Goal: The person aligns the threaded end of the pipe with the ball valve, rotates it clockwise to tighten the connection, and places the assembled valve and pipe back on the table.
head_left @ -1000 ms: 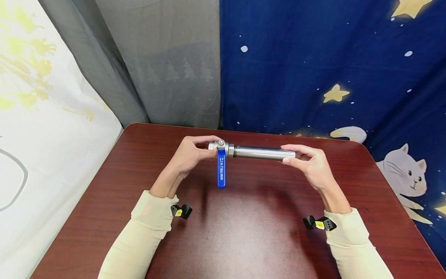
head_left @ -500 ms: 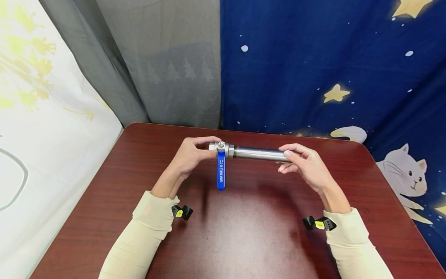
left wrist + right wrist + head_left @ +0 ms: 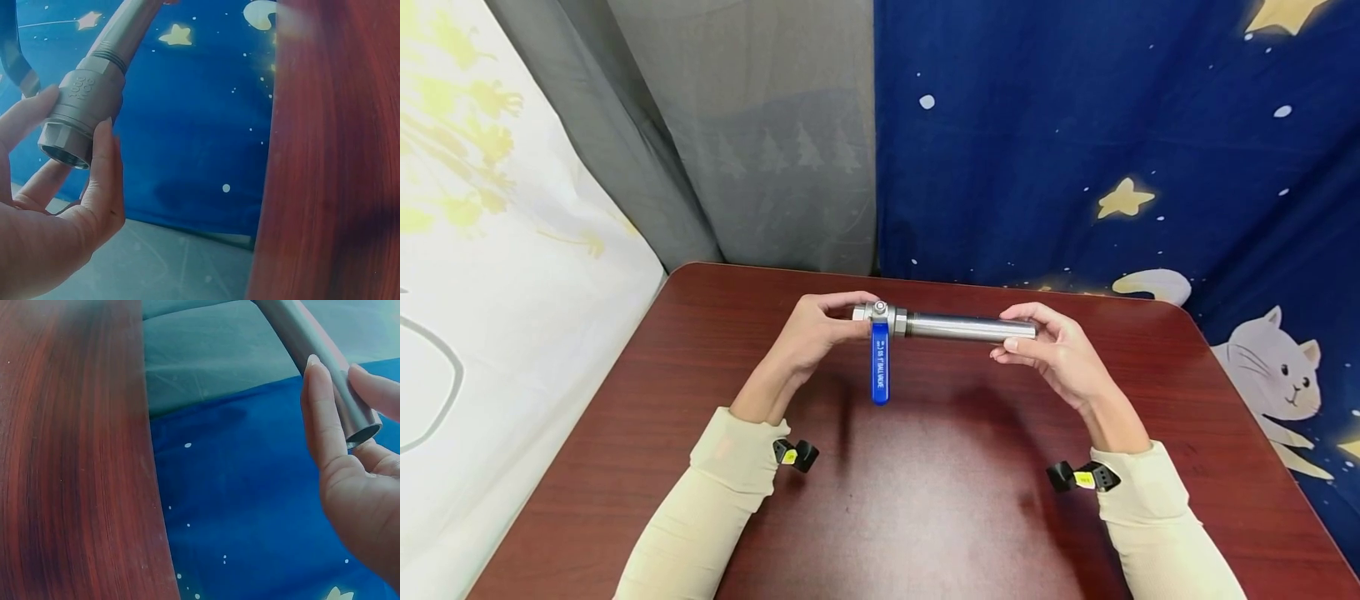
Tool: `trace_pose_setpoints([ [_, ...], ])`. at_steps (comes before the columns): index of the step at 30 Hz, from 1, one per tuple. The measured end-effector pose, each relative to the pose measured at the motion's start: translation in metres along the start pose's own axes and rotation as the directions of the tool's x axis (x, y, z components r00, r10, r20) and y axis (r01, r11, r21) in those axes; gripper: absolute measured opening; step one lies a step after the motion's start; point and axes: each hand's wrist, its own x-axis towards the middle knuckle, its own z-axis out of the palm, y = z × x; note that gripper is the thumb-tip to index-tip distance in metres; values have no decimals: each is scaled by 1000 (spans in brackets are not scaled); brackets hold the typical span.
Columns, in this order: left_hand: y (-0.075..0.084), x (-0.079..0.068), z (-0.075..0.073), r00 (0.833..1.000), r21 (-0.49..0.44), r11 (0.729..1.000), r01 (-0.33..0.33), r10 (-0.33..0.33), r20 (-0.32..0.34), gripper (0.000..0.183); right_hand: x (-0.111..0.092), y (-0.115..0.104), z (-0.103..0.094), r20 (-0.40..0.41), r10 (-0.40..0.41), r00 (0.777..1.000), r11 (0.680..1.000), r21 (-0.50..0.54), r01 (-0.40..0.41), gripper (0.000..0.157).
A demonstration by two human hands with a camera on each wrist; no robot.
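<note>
Above the table, a steel ball valve (image 3: 900,321) and a straight metal pipe (image 3: 958,327) are joined end to end, lying nearly level. The valve's blue lever handle (image 3: 880,367) points toward the person. My left hand (image 3: 814,333) grips the valve body at its left end, thumb and fingers on opposite sides; in the left wrist view the valve's open hex end (image 3: 65,144) faces back between the fingers. My right hand (image 3: 1067,358) pinches the pipe near its free end. The right wrist view shows the pipe's hollow mouth (image 3: 364,434) between thumb and fingers. Some threads show at the joint.
A reddish-brown wooden table (image 3: 895,517) lies under both hands. Behind it hang a grey curtain (image 3: 775,167) and a blue starry curtain (image 3: 1037,150). White patterned cloth (image 3: 512,333) is on the left. A small black camera (image 3: 797,455) sits on the left cuff.
My right fingers shift around the pipe's end: the thumb rolls up over it, then comes back down to its near side. My left hand keeps its grip, and the valve barely moves.
</note>
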Motion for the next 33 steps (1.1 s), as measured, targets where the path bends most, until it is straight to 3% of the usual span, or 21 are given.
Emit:
trace_pose_setpoints([
  [9, -1, -1, 0, 1000, 3, 1000, 17, -17, -10, 33, 1, -1, 1, -32, -4, 999, 999, -35, 3, 23],
  [22, -2, -3, 5, 996, -82, 994, 67, -71, -45, 34, 0, 3, 0, -55, 17, 998, 999, -36, -19, 22],
  [28, -4, -3, 5, 996, -163, 984, 72, -80, -42, 35, 1, 6, 0, -64, 26, 998, 999, -29, -28, 27],
  [33, -3, -4, 4, 996, -140, 988, 68, -75, -43, 36, 1, 9, 1, -77, 25, 997, 1000, -14, -26, 24],
])
